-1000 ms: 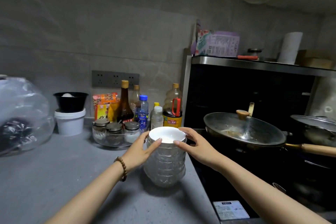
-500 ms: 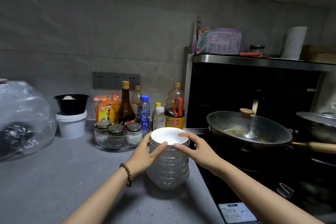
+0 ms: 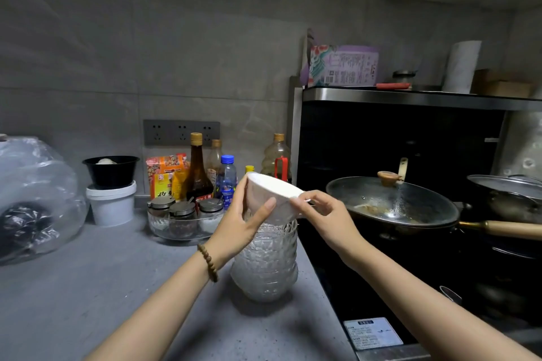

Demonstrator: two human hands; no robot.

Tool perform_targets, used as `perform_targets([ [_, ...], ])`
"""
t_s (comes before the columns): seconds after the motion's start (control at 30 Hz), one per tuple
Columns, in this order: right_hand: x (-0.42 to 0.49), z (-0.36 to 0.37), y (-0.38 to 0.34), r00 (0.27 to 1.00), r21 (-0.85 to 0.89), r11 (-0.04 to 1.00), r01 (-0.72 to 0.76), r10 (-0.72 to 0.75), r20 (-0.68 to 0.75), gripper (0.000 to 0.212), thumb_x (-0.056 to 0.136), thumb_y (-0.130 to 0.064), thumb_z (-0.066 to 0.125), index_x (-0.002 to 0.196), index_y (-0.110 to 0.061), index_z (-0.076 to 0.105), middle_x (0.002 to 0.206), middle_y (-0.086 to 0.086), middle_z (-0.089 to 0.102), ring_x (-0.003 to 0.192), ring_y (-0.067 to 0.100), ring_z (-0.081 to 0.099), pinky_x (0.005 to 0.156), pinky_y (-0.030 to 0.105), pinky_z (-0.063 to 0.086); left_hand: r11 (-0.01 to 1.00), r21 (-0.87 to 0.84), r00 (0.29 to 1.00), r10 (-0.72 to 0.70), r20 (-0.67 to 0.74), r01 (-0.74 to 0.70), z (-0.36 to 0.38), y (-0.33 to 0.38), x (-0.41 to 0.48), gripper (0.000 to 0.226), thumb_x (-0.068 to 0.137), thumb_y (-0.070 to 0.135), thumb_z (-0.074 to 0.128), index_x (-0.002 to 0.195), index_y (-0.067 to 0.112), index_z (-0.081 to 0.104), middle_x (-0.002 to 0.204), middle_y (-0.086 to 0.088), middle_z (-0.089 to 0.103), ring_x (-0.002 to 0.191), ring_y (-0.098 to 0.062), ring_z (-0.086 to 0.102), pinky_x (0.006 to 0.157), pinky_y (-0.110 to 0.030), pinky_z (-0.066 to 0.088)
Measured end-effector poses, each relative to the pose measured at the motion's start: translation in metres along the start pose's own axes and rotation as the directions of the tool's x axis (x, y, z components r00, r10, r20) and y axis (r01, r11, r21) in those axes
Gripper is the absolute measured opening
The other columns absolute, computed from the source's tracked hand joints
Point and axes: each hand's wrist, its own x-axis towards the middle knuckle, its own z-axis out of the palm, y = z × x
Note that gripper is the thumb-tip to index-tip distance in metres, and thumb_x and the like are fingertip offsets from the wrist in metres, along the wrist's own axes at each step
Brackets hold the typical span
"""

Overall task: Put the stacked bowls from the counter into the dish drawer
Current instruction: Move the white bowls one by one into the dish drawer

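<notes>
Though the grey counter carries a good deal of clutter, the task's load stands near its right edge, just beside the stove: a tall stack of clear cut-glass bowls, upright and closely nested. It looks heavy, rigid and breakable. The faceted walls should offer some purchase, yet glass on glass can slide and chip. Over the stack a white bowl is held tilted, its rim lower on the right; whether its foot touches the topmost glass bowl cannot be told. It seems light, hard and glazed, so probably slick. The left hand wraps its near wall with fingers curled round the side, and the right hand pinches the rim at the right, so both are closed on this one bowl. For the glass stack the safer hold is probably low, with palms against the bottom bowls rather than the top rim. The dish drawer is out of view.
</notes>
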Motion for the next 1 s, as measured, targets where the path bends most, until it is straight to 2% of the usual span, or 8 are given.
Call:
perform_targets([
  [0.13,-0.015,-0.018,-0.021,1.0,0.065,0.998,-0.004,0.004,-0.01,0.046,0.07,-0.051,0.067,0.085,-0.008,0.071,0.084,-0.001,0.075,0.083,0.006,0.069,0.077,0.016,0.051,0.993,-0.108,0.999,0.04,0.017,-0.038,0.023,0.018,-0.006,0.095,0.07,0.049,0.064,0.143,0.047,0.005,0.137,0.012,0.035,0.119,-0.001,0.046,0.094,-0.022,0.05],
  [0.27,-0.039,-0.045,-0.033,0.999,0.053,0.998,-0.028,0.03,-0.031,0.05,0.072,-0.053,0.064,0.089,-0.007,0.071,0.088,0.001,0.076,0.087,0.009,0.07,0.084,0.022,0.049,0.985,-0.155,0.997,0.074,-0.019,-0.076,0.055,0.033,-0.017,0.087,0.067,0.05,0.067,0.138,0.05,0.017,0.127,0.026,0.04,0.116,0.004,0.049,0.099,-0.034,0.048],
  [0.33,-0.054,-0.063,-0.038,0.998,0.0,0.998,-0.061,0.061,-0.021,0.054,0.072,-0.057,0.061,0.092,-0.008,0.072,0.093,0.002,0.076,0.09,0.011,0.071,0.085,0.02,0.05,0.979,-0.192,0.998,0.067,-0.012,-0.068,0.075,0.034,-0.023,0.089,0.063,0.053,0.068,0.138,0.047,0.021,0.135,0.015,0.043,0.121,-0.005,0.05,0.1,-0.037,0.047],
  [0.5,-0.1,-0.113,-0.046,0.996,-0.097,0.992,-0.078,0.082,0.046,0.045,0.079,-0.05,0.054,0.091,-0.013,0.077,0.097,-0.006,0.076,0.09,-0.003,0.068,0.073,0.002,0.044,0.949,-0.309,0.984,-0.009,0.179,0.065,0.128,0.033,-0.042,0.07,0.065,0.052,0.067,0.127,0.046,0.035,0.126,0.008,0.053,0.111,-0.012,0.059,0.078,-0.028,0.057],
  [0.67,-0.154,-0.17,-0.031,0.979,-0.184,0.963,-0.196,0.204,0.028,0.063,0.075,-0.06,0.057,0.079,0.0,0.074,0.084,0.003,0.074,0.078,0.016,0.066,0.078,0.025,0.049,0.943,-0.276,0.932,-0.081,0.352,0.186,0.194,0.017,-0.069,0.075,0.072,0.055,0.06,0.138,0.031,0.034,0.127,0.001,0.055,0.109,-0.013,0.061,0.08,-0.031,0.057],
  [0.77,-0.191,-0.199,-0.011,0.954,-0.191,0.936,-0.295,0.3,0.0,0.066,0.072,-0.059,0.059,0.084,0.004,0.074,0.089,0.008,0.077,0.086,0.012,0.071,0.083,0.02,0.054,0.94,-0.244,0.906,-0.126,0.403,0.239,0.235,0.0,-0.092,0.066,0.072,0.055,0.056,0.13,0.026,0.043,0.122,0.0,0.059,0.11,-0.016,0.061,0.092,-0.044,0.053],
  [0.9,-0.237,-0.23,0.016,0.879,-0.249,0.849,-0.466,0.477,-0.016,0.067,0.072,-0.061,0.058,0.089,0.002,0.075,0.095,0.008,0.077,0.095,0.014,0.071,0.089,0.023,0.052,0.874,-0.236,0.809,-0.249,0.532,0.425,0.28,-0.025,-0.124,0.048,0.079,0.049,0.056,0.121,0.027,0.047,0.102,0.004,0.063,0.085,-0.004,0.068,0.067,-0.03,0.06],
  [1.0,-0.265,-0.245,0.035,0.809,-0.234,0.793,-0.562,0.586,0.043,0.053,0.076,-0.055,0.061,0.093,-0.007,0.077,0.099,0.006,0.076,0.1,0.016,0.07,0.092,0.022,0.052,0.865,-0.148,0.748,-0.314,0.584,0.479,0.301,-0.051,-0.145,0.059,0.073,0.056,0.057,0.124,0.027,0.043,0.099,0.0,0.065,0.076,-0.009,0.07,0.059,-0.027,0.059],
])
